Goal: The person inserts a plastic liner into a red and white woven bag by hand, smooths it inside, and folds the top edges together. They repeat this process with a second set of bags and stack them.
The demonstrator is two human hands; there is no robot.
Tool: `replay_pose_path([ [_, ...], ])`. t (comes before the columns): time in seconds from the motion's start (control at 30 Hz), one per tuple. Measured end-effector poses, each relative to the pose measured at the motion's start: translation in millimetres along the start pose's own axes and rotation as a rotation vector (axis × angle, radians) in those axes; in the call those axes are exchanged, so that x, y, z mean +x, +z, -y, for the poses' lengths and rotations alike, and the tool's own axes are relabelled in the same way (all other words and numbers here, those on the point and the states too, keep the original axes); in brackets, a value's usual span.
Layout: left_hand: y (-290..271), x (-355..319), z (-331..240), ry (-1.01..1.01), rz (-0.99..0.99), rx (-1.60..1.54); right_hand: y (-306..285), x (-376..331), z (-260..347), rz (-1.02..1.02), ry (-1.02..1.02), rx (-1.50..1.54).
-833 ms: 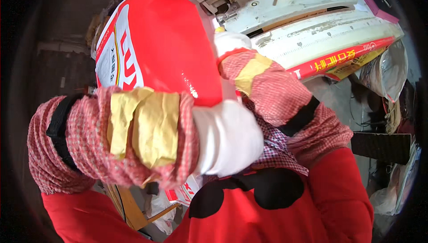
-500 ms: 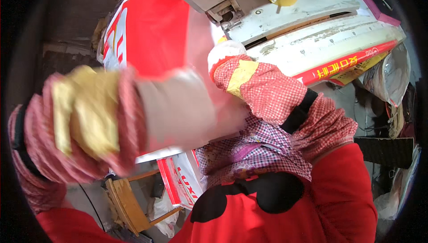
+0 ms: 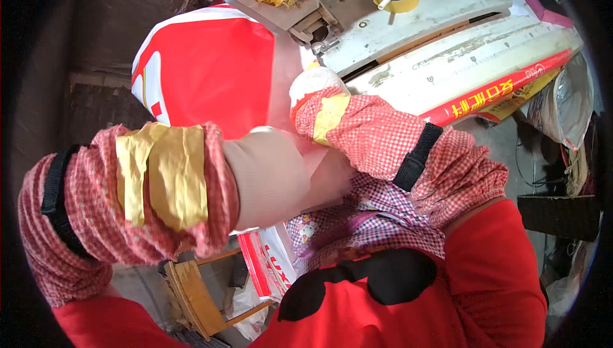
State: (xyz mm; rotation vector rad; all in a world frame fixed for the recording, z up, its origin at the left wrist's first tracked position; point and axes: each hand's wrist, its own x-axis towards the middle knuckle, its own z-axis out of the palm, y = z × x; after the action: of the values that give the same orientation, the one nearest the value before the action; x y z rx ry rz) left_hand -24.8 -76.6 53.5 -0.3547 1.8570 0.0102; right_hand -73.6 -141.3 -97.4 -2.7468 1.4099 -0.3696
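My left hand (image 3: 322, 172) reaches in from the left in a beige glove with a long ribbed cuff; its fingers are smeared by motion and lie close to the lower edge of a red and white plastic-looking sheet (image 3: 217, 73). My right hand (image 3: 317, 85), in a white glove, is by the sheet's right side, just below the needle end of a white sewing machine (image 3: 325, 45). Its fingers point away and are hidden, so their grip does not show. Both forearms wear red checked sleeve covers patched with gold tape.
On the machine bed sits a yellow tape roll (image 3: 408, 4) with a white stick in it. A red strip with yellow print (image 3: 472, 100) runs along the table's front edge. Below left stand a wooden stool (image 3: 198, 294) and a red and white bag (image 3: 268, 262).
My left forearm has moved right, and its cuff is less blurred. The sheet's far left part now shows a rounded, turned edge. My right hand has barely shifted.
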Motion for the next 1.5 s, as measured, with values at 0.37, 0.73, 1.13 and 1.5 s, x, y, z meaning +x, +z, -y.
replay_pose_path([
  [0.37, 8.9, -32.4, -15.4, -0.174, 0.015, 0.149, 20.5, 15.9, -6.0, 0.153, 0.105, 0.172],
  [0.73, -52.2, 1.4, -24.9, -0.062, 0.062, 0.034, 14.3, 43.9, -9.5, 0.098, 0.201, 0.325],
  [1.13, -32.9, -2.6, -11.8, 0.095, -0.086, -0.131, 58.8, 120.2, -0.3, -0.783, 0.594, 0.507],
  [1.5, 3.1, 19.7, -18.7, 0.357, -0.719, -0.053, 68.4, 102.5, -12.7, -0.569, 0.639, 0.321],
])
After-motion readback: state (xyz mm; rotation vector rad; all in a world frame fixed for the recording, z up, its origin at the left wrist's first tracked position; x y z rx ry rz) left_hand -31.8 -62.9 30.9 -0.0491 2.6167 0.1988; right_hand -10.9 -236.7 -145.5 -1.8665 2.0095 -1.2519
